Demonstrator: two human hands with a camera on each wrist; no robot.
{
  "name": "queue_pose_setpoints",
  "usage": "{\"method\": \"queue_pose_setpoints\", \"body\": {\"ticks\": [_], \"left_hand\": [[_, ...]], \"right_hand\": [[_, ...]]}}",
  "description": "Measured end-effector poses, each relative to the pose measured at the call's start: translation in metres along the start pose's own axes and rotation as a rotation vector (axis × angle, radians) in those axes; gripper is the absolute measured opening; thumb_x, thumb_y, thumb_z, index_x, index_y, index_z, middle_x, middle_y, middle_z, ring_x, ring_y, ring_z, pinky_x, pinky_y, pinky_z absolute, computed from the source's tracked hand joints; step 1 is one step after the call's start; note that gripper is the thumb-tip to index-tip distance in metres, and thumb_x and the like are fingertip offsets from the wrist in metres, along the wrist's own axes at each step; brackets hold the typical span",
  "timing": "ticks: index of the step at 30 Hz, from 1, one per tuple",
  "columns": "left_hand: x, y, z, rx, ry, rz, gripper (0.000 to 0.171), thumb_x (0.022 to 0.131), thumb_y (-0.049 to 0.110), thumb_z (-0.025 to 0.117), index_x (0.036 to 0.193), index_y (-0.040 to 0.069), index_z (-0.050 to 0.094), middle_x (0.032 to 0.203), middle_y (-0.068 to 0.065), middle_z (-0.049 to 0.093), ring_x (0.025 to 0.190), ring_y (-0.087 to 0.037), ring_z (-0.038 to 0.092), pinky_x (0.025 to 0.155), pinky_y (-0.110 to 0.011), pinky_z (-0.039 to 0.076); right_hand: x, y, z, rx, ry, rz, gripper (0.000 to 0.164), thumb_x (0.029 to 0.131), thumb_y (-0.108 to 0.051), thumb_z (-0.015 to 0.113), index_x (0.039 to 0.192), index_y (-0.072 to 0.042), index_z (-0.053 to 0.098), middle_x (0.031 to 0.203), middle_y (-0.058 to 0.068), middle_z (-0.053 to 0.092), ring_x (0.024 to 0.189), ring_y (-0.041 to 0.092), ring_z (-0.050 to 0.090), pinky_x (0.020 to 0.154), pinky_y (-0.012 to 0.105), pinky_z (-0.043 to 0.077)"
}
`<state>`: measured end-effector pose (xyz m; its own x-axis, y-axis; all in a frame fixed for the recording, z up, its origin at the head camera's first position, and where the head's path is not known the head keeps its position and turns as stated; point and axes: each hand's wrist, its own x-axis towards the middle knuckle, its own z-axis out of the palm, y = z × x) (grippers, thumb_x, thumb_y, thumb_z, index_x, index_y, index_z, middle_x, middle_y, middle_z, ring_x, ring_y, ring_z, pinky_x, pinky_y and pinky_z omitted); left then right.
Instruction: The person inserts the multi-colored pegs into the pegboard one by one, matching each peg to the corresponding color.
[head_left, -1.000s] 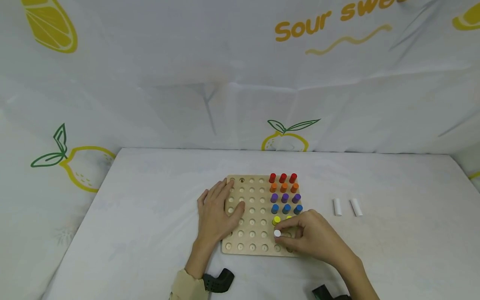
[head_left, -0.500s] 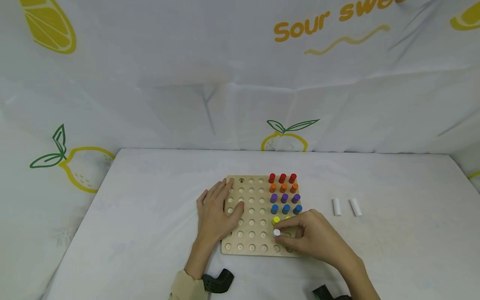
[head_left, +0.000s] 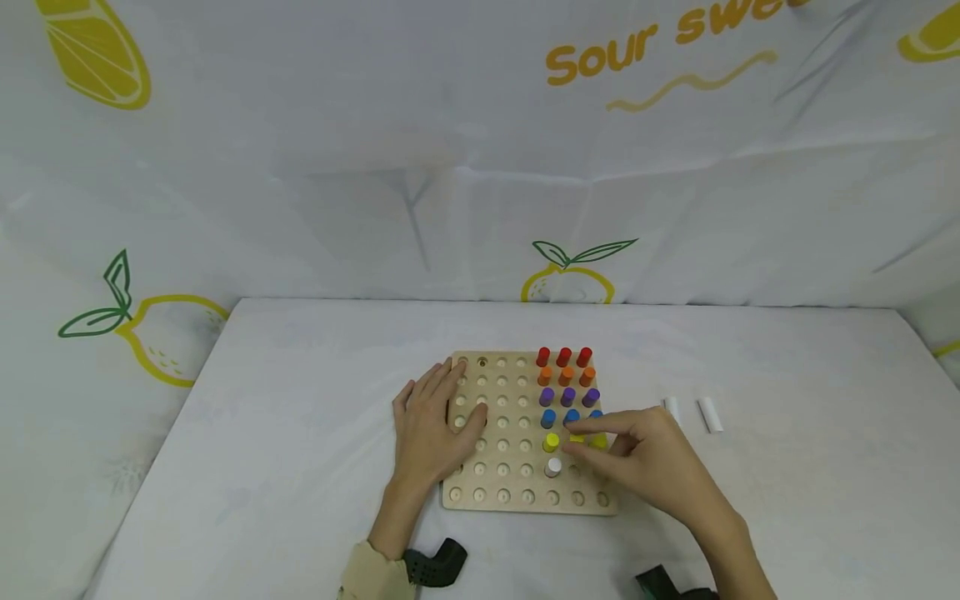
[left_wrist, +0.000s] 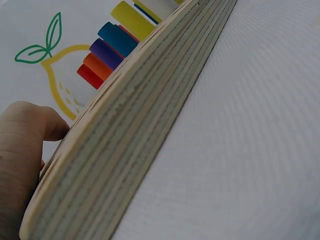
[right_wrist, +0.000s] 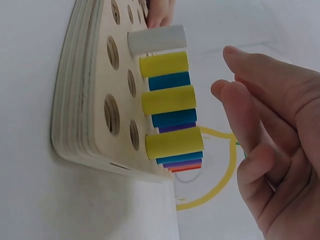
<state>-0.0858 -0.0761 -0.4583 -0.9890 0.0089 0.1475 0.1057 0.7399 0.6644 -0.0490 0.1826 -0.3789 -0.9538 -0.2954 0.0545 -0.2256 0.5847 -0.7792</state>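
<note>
A wooden pegboard [head_left: 491,506] lies on the white table, its right side bearing rows of red, orange, purple, blue and yellow pegs [right_wrist: 172,142]. One white peg [head_left: 553,468] stands upright in a hole in front of the leftmost yellow one; the right wrist view shows the same white peg [right_wrist: 157,40] seated. My left hand [head_left: 431,429] rests on the board's left side, fingers spread. Above the yellow pegs hovers my right hand [head_left: 648,462], with thumb and forefinger apart and nothing between them. It touches no peg in the right wrist view.
To the right of the board lie two loose white pegs, one in full view [head_left: 709,415] and one [head_left: 671,407] partly covered by my right hand. A white cloth [head_left: 375,208] printed with lemons hangs behind the table.
My right hand has let go of the white peg, which now stands in its hole. That hand has risen and shifted right and away from me. My left hand stays put.
</note>
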Motion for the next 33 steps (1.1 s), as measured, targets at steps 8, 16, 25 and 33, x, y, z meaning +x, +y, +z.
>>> {"method": "queue_pose_setpoints", "body": {"ticks": [8, 16, 25, 33], "left_hand": [[0.000, -0.001, 0.001, 0.002, 0.013, 0.017, 0.067, 0.086, 0.042, 0.063, 0.148, 0.016, 0.056, 0.156, -0.007, 0.052, 0.148, -0.028, 0.045, 0.122, -0.058, 0.020], [0.000, -0.002, 0.001, -0.001, 0.019, 0.024, 0.067, 0.086, 0.042, 0.064, 0.147, 0.017, 0.056, 0.156, -0.007, 0.053, 0.147, -0.028, 0.046, 0.121, -0.059, 0.021], [0.001, -0.002, 0.000, -0.002, 0.012, 0.014, 0.067, 0.086, 0.042, 0.063, 0.148, 0.017, 0.056, 0.156, -0.007, 0.052, 0.148, -0.028, 0.045, 0.122, -0.059, 0.020], [0.001, -0.002, 0.001, -0.001, 0.006, 0.008, 0.067, 0.086, 0.043, 0.063, 0.148, 0.018, 0.055, 0.157, -0.006, 0.052, 0.148, -0.028, 0.044, 0.122, -0.059, 0.020]], "right_hand": [[0.000, 0.008, -0.010, -0.055, 0.146, 0.037, 0.016, 0.083, -0.017, 0.084, 0.098, -0.012, 0.083, 0.059, -0.006, 0.072, 0.038, 0.004, 0.054, 0.036, 0.019, 0.028], [-0.002, 0.018, -0.025, -0.167, 0.302, 0.127, 0.023, 0.081, -0.016, 0.086, 0.102, -0.007, 0.082, 0.051, -0.002, 0.068, 0.037, 0.004, 0.056, 0.042, 0.023, 0.030], [-0.006, 0.032, -0.038, -0.236, 0.355, 0.232, 0.028, 0.084, -0.022, 0.084, 0.106, -0.005, 0.081, 0.080, 0.014, 0.080, 0.042, 0.002, 0.061, 0.043, 0.026, 0.033], [-0.008, 0.043, -0.041, -0.317, 0.359, 0.325, 0.031, 0.085, -0.023, 0.082, 0.109, -0.004, 0.080, 0.063, 0.009, 0.075, 0.048, 0.000, 0.059, 0.041, 0.026, 0.030]]}}
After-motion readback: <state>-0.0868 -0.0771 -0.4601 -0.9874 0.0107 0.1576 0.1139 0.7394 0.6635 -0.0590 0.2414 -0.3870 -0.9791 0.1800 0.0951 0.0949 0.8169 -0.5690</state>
